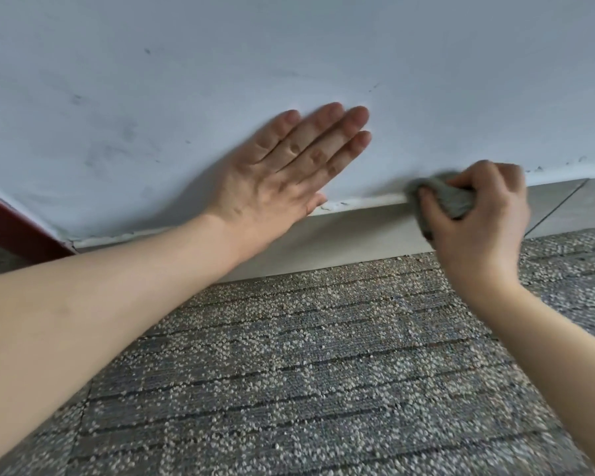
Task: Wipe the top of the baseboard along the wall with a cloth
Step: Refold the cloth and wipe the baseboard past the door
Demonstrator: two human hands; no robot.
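A pale beige baseboard (351,235) runs along the foot of a white wall (289,56), rising toward the right. My right hand (478,218) grips a bunched grey cloth (450,199) and presses it on the baseboard's top edge. My left hand (282,180) lies flat on the wall just above the baseboard, fingers stretched out and pointing up to the right. The top edge to the left of the cloth shows chipped white paint. My left forearm hides part of the baseboard at the lower left.
Grey speckled carpet (306,372) covers the floor below the baseboard. A dark red frame (18,225) meets the wall at the far left. The wall bears faint dark scuff marks.
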